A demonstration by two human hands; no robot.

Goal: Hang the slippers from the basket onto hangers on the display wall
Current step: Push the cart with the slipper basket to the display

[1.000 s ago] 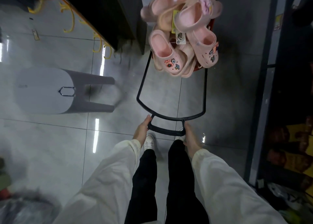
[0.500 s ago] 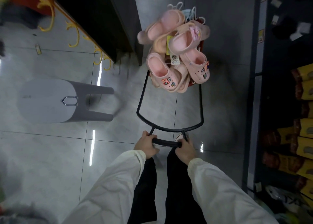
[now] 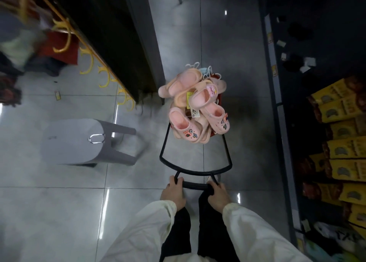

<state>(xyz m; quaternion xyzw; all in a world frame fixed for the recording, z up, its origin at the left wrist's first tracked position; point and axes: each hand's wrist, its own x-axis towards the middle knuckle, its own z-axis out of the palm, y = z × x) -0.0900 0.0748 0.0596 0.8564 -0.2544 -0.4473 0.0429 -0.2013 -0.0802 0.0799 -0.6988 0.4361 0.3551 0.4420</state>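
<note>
While both hands sit at lower centre of the frame, left hand (image 3: 172, 194) and right hand (image 3: 217, 195) each clench curled fingers round the black handle bar (image 3: 195, 184); pink slippers (image 3: 196, 105) are piled high in the red basket (image 3: 219, 100) at centre frame, the basket mostly hidden under them; white hanger hooks (image 3: 193, 65) poke out at the pile's top; grey stool (image 3: 75, 141) stands on the tile floor (image 3: 59, 212) at left; yellow hooks (image 3: 89, 63) line a rail at upper left; yellow boxes (image 3: 344, 148) are stacked along the right edge.
</note>
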